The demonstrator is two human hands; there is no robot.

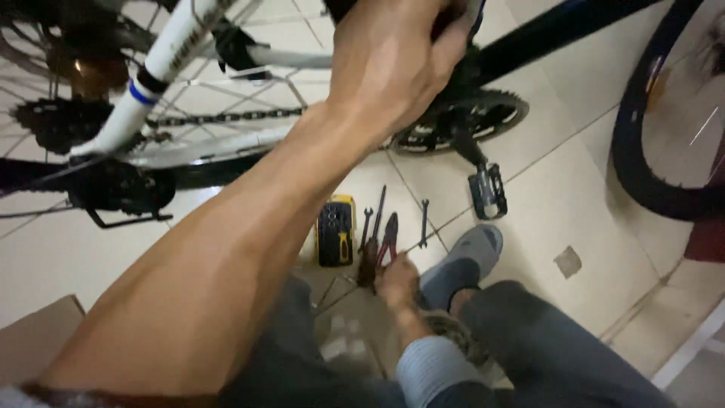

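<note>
Hands apart — left hand (393, 64) stretched up, clenched on bike frame (559, 30), right hand (398, 281) low, fingers closing on red-handled pliers (388, 240).

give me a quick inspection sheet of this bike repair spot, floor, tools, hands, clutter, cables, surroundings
surface: pale tiled floor, one small dark patch on it
job's things: bike frame with chain, chainring and pedal; tools on the floor: yellow bit case, pliers, spanners
clutter: cardboard box at lower left
grippers: left hand grips the frame near the crank; right hand is down at the tools, on a dark handle, grip blurred
cables: nothing seen
surroundings: rear wheel at left, front tyre at right, grey slipper on the person's foot
</note>
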